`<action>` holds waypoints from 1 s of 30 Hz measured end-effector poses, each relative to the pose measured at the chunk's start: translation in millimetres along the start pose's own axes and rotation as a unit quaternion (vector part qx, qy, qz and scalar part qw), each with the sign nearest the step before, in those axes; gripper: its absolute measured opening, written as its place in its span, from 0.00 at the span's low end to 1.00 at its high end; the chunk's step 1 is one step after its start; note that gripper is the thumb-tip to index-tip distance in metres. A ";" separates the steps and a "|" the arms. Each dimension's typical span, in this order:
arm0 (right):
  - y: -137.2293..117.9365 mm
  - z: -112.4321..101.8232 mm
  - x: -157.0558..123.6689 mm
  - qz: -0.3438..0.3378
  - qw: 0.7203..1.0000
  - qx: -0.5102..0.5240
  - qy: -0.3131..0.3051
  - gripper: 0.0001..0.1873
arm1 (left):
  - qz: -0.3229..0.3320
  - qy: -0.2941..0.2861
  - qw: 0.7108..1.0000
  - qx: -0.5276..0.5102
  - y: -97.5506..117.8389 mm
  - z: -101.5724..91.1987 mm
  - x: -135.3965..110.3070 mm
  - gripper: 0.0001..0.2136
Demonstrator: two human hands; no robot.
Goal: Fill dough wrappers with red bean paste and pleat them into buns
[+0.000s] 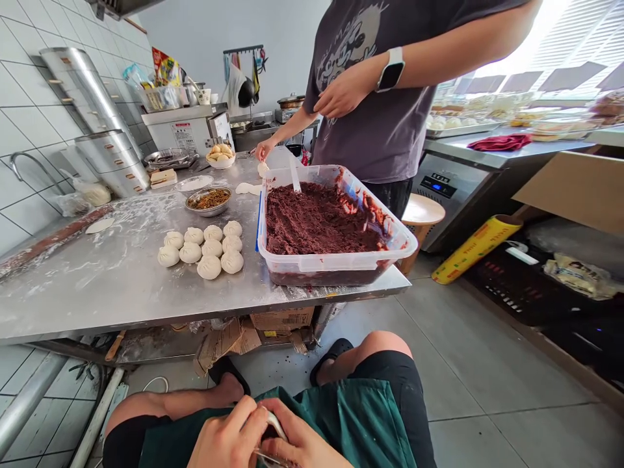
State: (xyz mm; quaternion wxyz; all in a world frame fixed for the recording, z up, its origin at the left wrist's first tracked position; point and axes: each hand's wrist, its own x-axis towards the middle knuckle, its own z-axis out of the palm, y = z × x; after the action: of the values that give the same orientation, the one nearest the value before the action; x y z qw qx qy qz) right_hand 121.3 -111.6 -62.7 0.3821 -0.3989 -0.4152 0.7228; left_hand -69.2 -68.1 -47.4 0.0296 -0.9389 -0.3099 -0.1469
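Observation:
Low in the head view, above the green apron on my lap, my left hand (227, 435) and my right hand (297, 439) are closed together. Between them is a small pale-rimmed object (275, 426), dark inside, with a shiny part lower down. My fingers cover most of it, so its kind is unclear. On the steel table (121, 292) ahead sit several pleated buns (212, 248). Beside them stands a clear plastic tub (336, 262) of dark red paste (312, 221), a white spatula (294, 172) stuck in it.
Across the table a person in a dark T-shirt (370, 130) touches a dough piece (263, 169). A metal bowl of brown filling (208, 201), flat dough wrappers (248, 188) and a rolling pin (53, 240) lie about. Cardboard boxes (283, 318) sit under the table; a yellow roll (475, 250) leans right.

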 end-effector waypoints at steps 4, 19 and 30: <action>-0.5 -1.7 -3.2 -0.016 0.998 0.064 0.000 0.19 | -0.022 0.028 0.999 -0.025 0.5 -7.5 5.0 0.12; -12.5 3.2 1.1 0.003 0.999 0.044 -0.009 0.18 | -0.021 0.002 0.999 -0.025 -0.5 -1.5 2.6 0.12; -4.6 1.3 1.1 -0.005 1.000 -0.006 0.020 0.17 | 0.005 0.045 0.999 -0.015 7.3 -12.5 12.3 0.15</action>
State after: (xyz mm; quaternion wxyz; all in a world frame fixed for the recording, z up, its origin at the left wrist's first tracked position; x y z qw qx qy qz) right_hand 120.7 -109.4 -58.4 0.3918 -0.4136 -0.4135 0.7102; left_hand -58.7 -68.8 -31.6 0.0298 -0.9331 -0.3017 -0.1933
